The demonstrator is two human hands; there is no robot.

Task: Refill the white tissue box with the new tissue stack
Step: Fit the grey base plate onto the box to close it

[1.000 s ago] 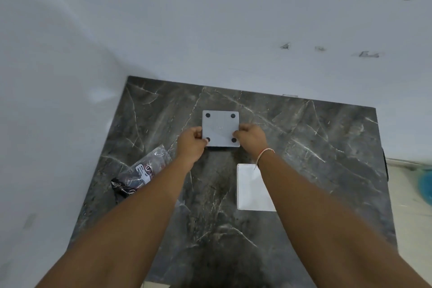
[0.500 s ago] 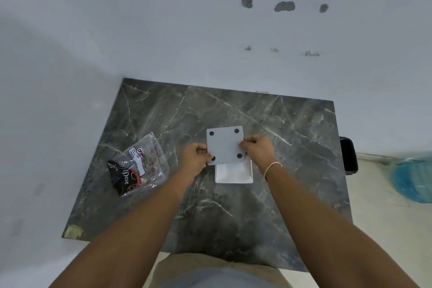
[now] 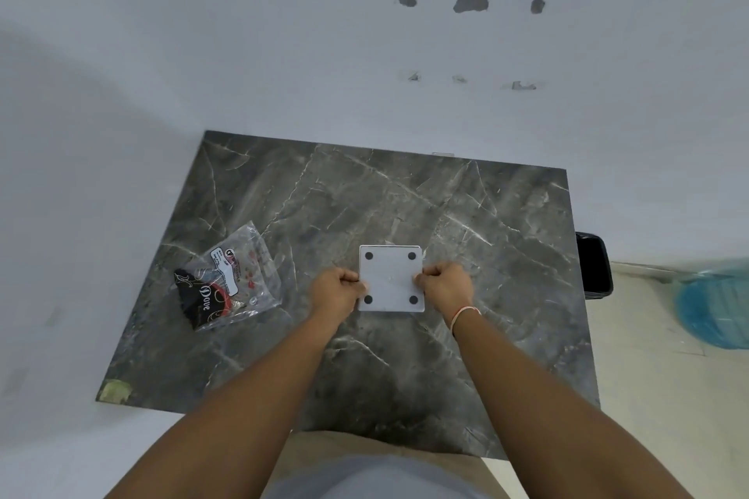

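Head view: the white tissue box sits base-up on the dark tabletop; the left hand and right hand pinch its opposite side edges. The box lies squarely between them, each equally near; an opened wrapper rests well to the left.

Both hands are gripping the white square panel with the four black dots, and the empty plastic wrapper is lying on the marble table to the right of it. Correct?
Not quite. The head view shows the plastic wrapper on the marble table to the left of the white panel, not the right. The left hand and right hand do grip the panel's side edges.
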